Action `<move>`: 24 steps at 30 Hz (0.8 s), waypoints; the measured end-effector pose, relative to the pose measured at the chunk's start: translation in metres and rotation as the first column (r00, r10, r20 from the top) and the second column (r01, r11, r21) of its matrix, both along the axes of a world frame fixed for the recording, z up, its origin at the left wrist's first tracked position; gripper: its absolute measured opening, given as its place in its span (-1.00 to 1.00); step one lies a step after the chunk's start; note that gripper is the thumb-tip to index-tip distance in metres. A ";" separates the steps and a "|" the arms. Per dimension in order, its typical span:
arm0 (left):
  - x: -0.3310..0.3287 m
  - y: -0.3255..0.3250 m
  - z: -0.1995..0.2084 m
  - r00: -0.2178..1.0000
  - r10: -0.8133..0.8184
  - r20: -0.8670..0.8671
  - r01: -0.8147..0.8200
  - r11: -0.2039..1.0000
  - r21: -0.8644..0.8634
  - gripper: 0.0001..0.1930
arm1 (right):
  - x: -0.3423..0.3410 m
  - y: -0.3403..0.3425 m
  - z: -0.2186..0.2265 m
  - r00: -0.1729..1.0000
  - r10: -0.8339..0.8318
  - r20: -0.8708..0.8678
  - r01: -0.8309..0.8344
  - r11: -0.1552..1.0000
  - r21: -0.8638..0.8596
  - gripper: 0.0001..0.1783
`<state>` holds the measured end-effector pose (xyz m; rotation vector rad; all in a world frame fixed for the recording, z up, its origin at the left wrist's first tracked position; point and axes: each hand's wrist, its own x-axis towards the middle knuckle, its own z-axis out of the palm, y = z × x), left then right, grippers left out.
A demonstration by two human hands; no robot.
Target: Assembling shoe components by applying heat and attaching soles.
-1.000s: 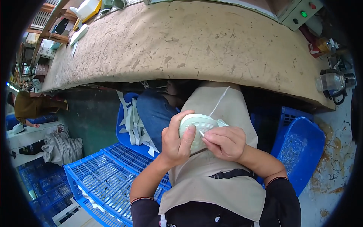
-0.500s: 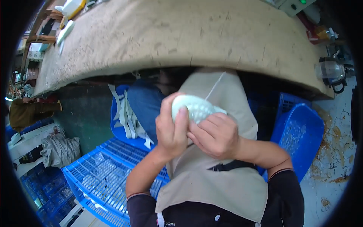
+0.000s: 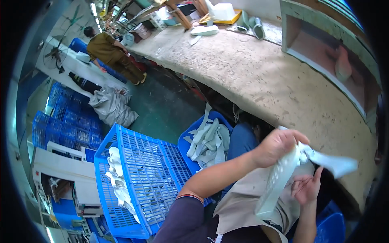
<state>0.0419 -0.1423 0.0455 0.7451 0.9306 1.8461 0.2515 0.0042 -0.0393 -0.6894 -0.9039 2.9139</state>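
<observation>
My left hand (image 3: 277, 148) is closed round the upper end of a pale mint, bumpy shoe-sole-like piece (image 3: 273, 190), which hangs down over my apron (image 3: 239, 202). A second pale piece (image 3: 334, 164), smeared by motion, sticks out to the right from the same bunch by my fingers. How the two are joined is too blurred to tell. Just below them, my right hand (image 3: 306, 187) is open, palm up, with its thumb apart and fingers slightly bent. Nothing shows in it.
Left of me stands a blue slatted crate (image 3: 152, 174) beside a blue tub (image 3: 183, 139) of pale strips (image 3: 210, 139). The worktable (image 3: 259, 77) bears shoes (image 3: 256, 27) and a box-like frame (image 3: 308, 48). Farther off are a grey sack (image 3: 113, 107) and a person in brown (image 3: 109, 52).
The view has swung left. The pale piece, gripped by both hands before, now hangs from my left hand with another piece beside it. My right hand has let go and opened.
</observation>
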 end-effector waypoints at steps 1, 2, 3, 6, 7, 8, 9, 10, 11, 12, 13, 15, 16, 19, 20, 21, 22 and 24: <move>0.007 0.004 -0.011 0.998 0.004 -0.059 -0.004 1.000 0.001 -0.31 | -0.004 -0.013 0.021 0.993 0.071 -0.096 -0.082 0.990 -0.115 -0.07; 0.011 0.007 -0.021 0.995 -0.085 -0.057 0.081 0.995 -0.063 -0.28 | -0.001 -0.018 0.035 0.981 0.075 -0.176 -0.109 0.975 -0.194 -0.20; 0.017 0.007 -0.031 0.984 -0.175 -0.044 0.168 0.978 -0.127 -0.24 | 0.000 -0.022 0.044 0.966 0.071 -0.251 -0.139 0.953 -0.269 -0.32; 0.060 0.001 -0.053 0.985 0.152 -0.082 -0.155 0.988 -0.028 -0.11 | 0.008 -0.034 0.054 0.993 -0.099 -0.060 0.097 0.994 -0.046 -0.55; 0.068 -0.010 -0.052 0.944 0.106 -0.313 -0.132 0.989 -0.062 -0.05 | 0.016 -0.037 0.058 0.977 -0.212 0.039 0.208 0.975 0.085 -0.66; 0.073 -0.023 -0.049 0.855 0.040 -0.518 -0.102 0.991 -0.091 0.03 | 0.027 -0.041 0.061 0.930 -0.341 0.135 0.306 0.925 0.226 -0.77; 0.088 -0.027 -0.052 0.817 0.006 -0.577 -0.146 0.969 -0.197 0.01 | 0.048 -0.047 0.068 0.851 -0.472 0.231 0.369 0.850 0.376 -0.86; 0.091 -0.031 -0.060 0.848 -0.031 -0.528 -0.130 0.955 -0.265 0.01 | 0.047 -0.056 0.069 0.830 -0.499 0.249 0.366 0.824 0.433 -0.85; 0.094 -0.029 -0.069 0.879 -0.075 -0.471 -0.098 0.938 -0.332 0.01 | 0.036 -0.059 0.064 0.802 -0.531 0.274 0.356 0.794 0.493 -0.83; 0.097 -0.025 -0.072 0.916 -0.089 -0.391 -0.085 0.910 -0.406 0.00 | 0.030 -0.061 0.064 0.841 -0.487 0.236 0.360 0.829 0.427 -0.75; 0.093 -0.018 -0.075 0.939 -0.101 -0.327 -0.072 0.875 -0.478 -0.02 | 0.034 -0.050 0.064 0.882 -0.314 0.353 0.225 0.936 0.270 -0.77; 0.097 -0.005 -0.086 0.993 -0.088 -0.079 0.043 0.892 -0.450 -0.10 | 0.034 -0.042 0.054 0.892 -0.259 0.369 0.250 0.965 0.073 -0.75; 0.097 0.002 -0.098 0.995 -0.098 -0.018 0.079 0.883 -0.464 -0.13 | 0.029 -0.041 0.052 0.853 -0.304 0.425 0.314 0.948 0.049 -0.78; 0.097 0.026 -0.108 0.987 -0.154 0.044 0.155 0.856 -0.492 -0.17 | 0.043 -0.028 0.020 0.843 -0.342 0.414 0.358 0.933 0.043 -0.80; 0.097 0.029 -0.111 0.988 -0.144 0.063 0.156 0.842 -0.517 -0.19 | 0.046 -0.028 0.009 0.856 -0.326 0.401 0.345 0.938 0.026 -0.80; 0.097 0.029 -0.115 0.988 -0.130 0.080 0.152 0.825 -0.544 -0.21 | 0.047 -0.027 0.004 0.870 -0.305 0.386 0.329 0.944 0.005 -0.81; 0.099 0.025 -0.131 0.978 -0.104 -0.181 -0.018 0.821 -0.570 -0.31 | 0.045 -0.027 0.004 0.868 -0.294 0.401 0.322 0.947 -0.003 -0.81; 0.102 0.004 -0.141 0.906 -0.089 -0.414 -0.183 0.800 -0.571 -0.41 | 0.043 -0.030 0.007 0.848 -0.326 0.417 0.374 0.927 -0.035 -0.82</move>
